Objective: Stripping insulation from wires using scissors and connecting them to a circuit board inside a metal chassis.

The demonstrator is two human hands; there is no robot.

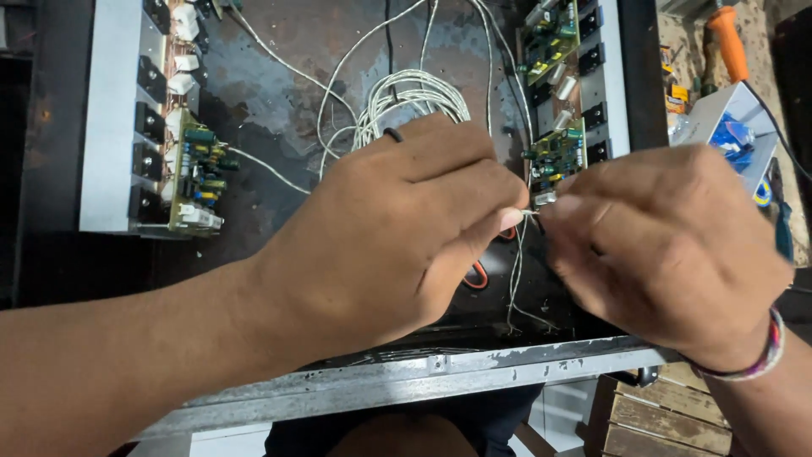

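My left hand [406, 228] and my right hand [668, 245] meet over an open metal chassis [423, 377]. Both pinch the same thin white wire [531, 213] between thumb and fingertips, the hands almost touching. A coil of white wires [414, 93] lies just behind my left hand, with strands running toward the back. More white strands [514, 279] hang down between the hands. My right wrist wears a coloured braided band [765, 355].
A green circuit board on a grey heatsink [199, 173] stands at the chassis's left side; another board [556, 152] stands at the right. An orange-handled tool [727, 42] and a grey box with blue items [736, 127] lie at the far right. Wooden slats [668, 419] are below.
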